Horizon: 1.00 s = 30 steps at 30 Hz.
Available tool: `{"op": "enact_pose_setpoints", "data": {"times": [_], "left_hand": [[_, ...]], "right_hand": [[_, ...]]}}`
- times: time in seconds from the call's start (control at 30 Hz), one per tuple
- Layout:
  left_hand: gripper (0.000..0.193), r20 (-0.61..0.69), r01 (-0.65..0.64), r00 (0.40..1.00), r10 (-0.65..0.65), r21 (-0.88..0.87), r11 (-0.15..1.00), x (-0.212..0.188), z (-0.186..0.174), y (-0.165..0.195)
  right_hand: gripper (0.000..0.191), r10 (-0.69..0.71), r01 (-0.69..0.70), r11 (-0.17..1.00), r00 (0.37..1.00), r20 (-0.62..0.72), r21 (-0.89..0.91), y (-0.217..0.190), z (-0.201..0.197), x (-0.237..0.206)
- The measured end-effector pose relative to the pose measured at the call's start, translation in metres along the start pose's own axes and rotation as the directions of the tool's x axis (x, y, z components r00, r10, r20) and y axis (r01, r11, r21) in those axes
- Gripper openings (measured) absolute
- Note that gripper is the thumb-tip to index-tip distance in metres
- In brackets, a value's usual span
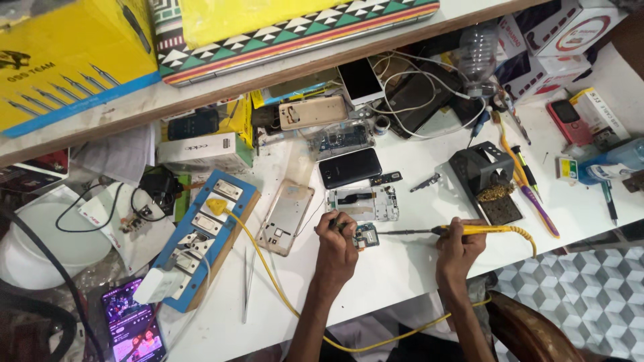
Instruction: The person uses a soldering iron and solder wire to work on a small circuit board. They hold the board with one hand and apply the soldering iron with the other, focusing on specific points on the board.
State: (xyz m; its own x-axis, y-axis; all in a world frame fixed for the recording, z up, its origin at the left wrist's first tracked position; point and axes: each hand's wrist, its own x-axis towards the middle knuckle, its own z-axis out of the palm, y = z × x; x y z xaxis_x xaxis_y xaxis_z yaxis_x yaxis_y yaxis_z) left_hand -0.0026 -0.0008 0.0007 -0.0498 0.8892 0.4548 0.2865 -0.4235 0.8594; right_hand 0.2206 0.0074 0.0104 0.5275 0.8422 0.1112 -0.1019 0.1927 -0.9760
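Both forearms reach forward — left hand [337,243] and right hand [459,247] curled closed.

Bare bench [396,268] lay open below and between both sets of fingers [333,224]. Above them, the phone frame [362,203] and black phone [349,167] blocked passage.

Matt white tabletop [402,268], glossy black phone [349,167], yellow plastic soldering iron [469,230]

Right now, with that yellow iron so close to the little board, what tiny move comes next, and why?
Probably ease the soldering iron tip leftward onto the small circuit board: the left hand pins the board, while the right hand holds the iron with its tip just short of it.
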Motion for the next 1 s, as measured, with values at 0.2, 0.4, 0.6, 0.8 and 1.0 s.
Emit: {"op": "enact_pose_setpoints", "data": {"times": [0.2,0.4,0.6,0.8,1.0], "left_hand": [[0.038,-0.018,-0.035,0.999,0.035,-0.033,0.999,0.002,-0.001,0.003],[0.038,-0.035,-0.084,0.996,0.084,-0.004,0.996,0.003,-0.002,0.005],[0.04,-0.023,-0.056,0.998,0.055,-0.021,0.998,-0.001,0.0,-0.001],[0.041,-0.011,-0.029,1.0,0.028,-0.088,0.996,0.0,0.0,-0.005],[0.039,-0.038,-0.053,0.998,0.051,-0.062,0.997,0.001,0.001,0.0]], "right_hand": [[0.017,0.007,-0.008,1.0,0.999,-0.038,-0.028,0.004,0.002,0.0],[0.019,0.023,-0.024,0.997,1.0,-0.02,-0.071,-0.001,0.004,-0.001],[0.018,0.052,-0.057,0.994,0.997,-0.057,-0.092,0.0,0.005,0.0],[0.018,0.03,-0.033,0.997,0.998,-0.051,-0.072,0.003,0.007,0.003],[0.018,0.069,-0.072,0.996,0.996,-0.057,-0.059,0.004,0.005,0.004]]}}
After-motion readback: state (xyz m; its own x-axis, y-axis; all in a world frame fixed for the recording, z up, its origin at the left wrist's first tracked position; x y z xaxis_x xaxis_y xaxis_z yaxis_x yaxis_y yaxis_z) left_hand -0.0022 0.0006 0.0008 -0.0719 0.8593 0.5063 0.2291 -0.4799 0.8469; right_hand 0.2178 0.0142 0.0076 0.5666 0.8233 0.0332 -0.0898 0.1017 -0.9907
